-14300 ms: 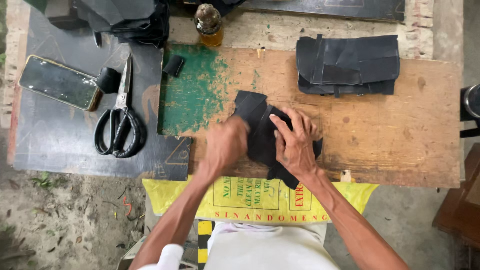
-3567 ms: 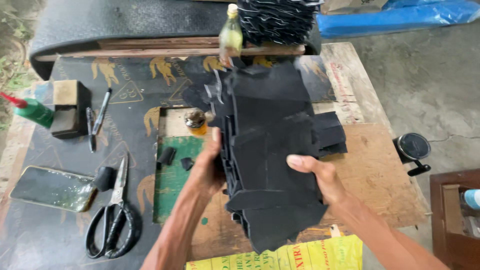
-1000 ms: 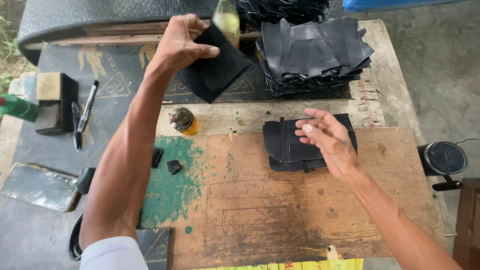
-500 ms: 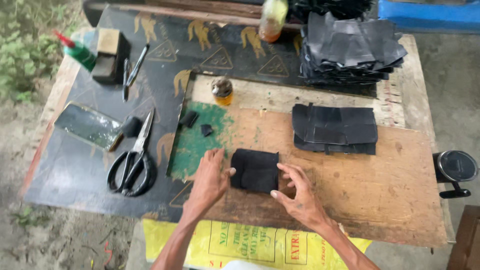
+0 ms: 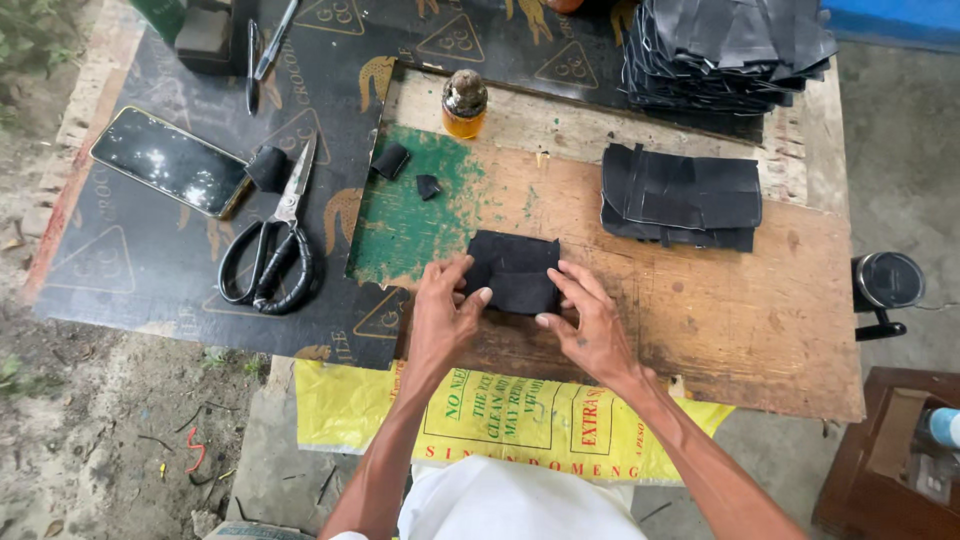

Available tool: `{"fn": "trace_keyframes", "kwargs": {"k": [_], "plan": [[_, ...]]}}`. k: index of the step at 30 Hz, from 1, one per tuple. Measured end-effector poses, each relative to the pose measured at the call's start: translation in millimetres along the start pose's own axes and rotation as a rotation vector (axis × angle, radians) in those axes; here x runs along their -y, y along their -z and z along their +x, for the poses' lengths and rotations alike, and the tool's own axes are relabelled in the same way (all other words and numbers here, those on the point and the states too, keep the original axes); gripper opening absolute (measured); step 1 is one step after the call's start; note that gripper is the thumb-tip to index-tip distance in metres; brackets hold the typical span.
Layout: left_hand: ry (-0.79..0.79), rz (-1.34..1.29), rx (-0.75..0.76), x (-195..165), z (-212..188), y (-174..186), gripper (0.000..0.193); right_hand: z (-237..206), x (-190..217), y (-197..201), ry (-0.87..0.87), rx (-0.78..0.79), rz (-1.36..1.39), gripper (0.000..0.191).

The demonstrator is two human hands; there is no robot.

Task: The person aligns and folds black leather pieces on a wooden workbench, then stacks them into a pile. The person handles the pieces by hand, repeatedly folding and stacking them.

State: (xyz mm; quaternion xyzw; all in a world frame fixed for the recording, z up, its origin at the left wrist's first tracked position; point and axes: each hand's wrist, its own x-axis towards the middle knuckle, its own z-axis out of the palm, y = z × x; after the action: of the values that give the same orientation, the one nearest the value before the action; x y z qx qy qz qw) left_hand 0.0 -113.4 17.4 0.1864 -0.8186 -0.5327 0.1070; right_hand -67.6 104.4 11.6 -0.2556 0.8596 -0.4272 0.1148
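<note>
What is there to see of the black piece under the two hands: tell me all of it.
The black piece is a flat, roughly rectangular cut of dark, matte sheet, like rubber or leather, with slightly uneven edges. It lies flat on the wooden board, just right of the board's green painted patch. The left hand presses fingertips on its left edge; the right hand touches its lower right edge. It lies apart from the small stack of similar black pieces farther back.
</note>
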Motion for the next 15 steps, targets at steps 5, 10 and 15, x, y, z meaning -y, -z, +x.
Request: {"fn": "trace_keyframes", "kwargs": {"k": [5,10,15], "plan": [[-0.021,0.144,-0.001,-1,-11,-5,0.05,-4,4,5,-0.058,-0.066,-0.098,0.031],[-0.412,0.294,0.023,-2,-20,-25,0.03,-2,8,2,-0.056,-0.153,0.068,0.027],[-0.68,0.383,0.18,4,-21,-50,0.034,5,-1,3,-0.349,-0.205,0.044,0.017]]}}
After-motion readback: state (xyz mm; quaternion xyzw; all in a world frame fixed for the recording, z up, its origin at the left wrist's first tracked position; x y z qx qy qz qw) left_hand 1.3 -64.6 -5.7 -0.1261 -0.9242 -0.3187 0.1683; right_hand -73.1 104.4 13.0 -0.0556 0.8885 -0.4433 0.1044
